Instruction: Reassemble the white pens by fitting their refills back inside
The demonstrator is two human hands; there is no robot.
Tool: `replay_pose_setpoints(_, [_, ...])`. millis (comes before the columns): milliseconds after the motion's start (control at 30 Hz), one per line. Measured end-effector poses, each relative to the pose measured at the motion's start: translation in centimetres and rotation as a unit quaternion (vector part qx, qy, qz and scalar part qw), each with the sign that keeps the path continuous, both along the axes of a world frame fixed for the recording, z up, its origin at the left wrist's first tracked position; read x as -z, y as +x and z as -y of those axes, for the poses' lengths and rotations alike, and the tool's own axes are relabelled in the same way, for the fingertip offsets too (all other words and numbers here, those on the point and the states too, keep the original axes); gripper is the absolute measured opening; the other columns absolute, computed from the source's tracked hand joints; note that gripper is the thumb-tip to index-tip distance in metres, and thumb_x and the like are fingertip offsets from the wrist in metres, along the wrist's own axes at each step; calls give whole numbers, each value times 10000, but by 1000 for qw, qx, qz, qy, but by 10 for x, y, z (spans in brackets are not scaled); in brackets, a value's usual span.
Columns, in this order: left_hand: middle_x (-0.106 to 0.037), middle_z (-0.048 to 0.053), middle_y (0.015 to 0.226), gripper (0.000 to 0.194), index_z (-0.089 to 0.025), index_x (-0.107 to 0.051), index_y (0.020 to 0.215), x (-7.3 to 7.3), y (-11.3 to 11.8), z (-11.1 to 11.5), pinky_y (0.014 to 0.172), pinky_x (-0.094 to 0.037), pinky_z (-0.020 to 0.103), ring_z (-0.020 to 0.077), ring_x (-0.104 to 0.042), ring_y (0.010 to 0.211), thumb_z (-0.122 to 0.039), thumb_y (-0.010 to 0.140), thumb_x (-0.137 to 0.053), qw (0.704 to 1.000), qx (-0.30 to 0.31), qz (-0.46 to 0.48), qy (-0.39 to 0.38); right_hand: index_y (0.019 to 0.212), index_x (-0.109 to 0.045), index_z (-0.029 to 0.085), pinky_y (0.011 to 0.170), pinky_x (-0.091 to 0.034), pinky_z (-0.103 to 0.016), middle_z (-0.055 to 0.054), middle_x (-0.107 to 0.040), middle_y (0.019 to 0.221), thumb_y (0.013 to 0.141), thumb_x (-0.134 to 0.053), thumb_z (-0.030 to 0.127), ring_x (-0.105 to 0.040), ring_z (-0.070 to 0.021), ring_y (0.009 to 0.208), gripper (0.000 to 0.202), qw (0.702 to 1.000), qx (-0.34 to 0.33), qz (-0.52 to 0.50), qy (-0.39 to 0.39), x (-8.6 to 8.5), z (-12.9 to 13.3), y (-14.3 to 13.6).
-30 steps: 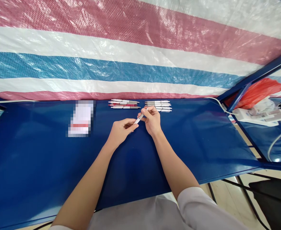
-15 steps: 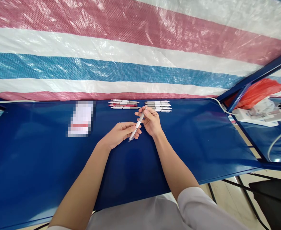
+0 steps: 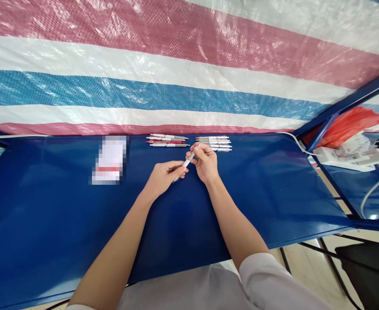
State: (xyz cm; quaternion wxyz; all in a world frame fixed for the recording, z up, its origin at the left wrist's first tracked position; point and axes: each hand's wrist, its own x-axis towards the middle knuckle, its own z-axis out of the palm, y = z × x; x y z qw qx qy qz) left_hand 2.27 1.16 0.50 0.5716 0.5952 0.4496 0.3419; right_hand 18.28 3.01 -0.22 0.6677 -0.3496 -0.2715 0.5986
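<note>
Both my hands hold one white and grey pen (image 3: 187, 162) just above the blue table (image 3: 47, 224). My left hand (image 3: 163, 175) pinches its lower tip end. My right hand (image 3: 205, 162) grips its upper end, fingers curled around the barrel. Behind my hands, at the table's far edge, lie two small rows of pens: a left group (image 3: 166, 140) with white, grey and red ones, and a right group (image 3: 215, 140) of white and grey ones, partly hidden by my right hand.
A blurred white and red card (image 3: 109, 159) lies on the table to the left. A striped red, white and blue tarp (image 3: 176, 69) hangs behind. To the right are a power strip with cables (image 3: 347, 156) and a red bag (image 3: 347, 122).
Half a second ago my left hand was open under the pen with the tip sticking out below; now its fingers have closed on the tip end again.
</note>
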Motion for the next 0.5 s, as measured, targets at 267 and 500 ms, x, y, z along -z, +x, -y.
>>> replay_pose_setpoints(267, [-757, 83, 920, 341, -185, -755, 1002, -6, -1, 2, 718, -558, 323, 194, -698, 754, -471, 829, -691, 996, 38, 52, -64, 825, -708, 245, 625, -613, -223, 36, -745, 798, 633, -848, 361, -742, -143, 738, 264, 999, -33, 0, 12, 0, 2, 2])
replay_pose_setpoints(500, [-749, 77, 881, 346, -179, -761, 949, -6, -3, 1, 705, -550, 317, 191, -688, 738, -495, 838, -672, 997, 54, 26, -49, 792, -699, 238, 577, -601, -199, 50, -740, 756, 615, -865, 357, -730, -122, 660, 270, 999, -28, 2, 15, -1, 2, 3])
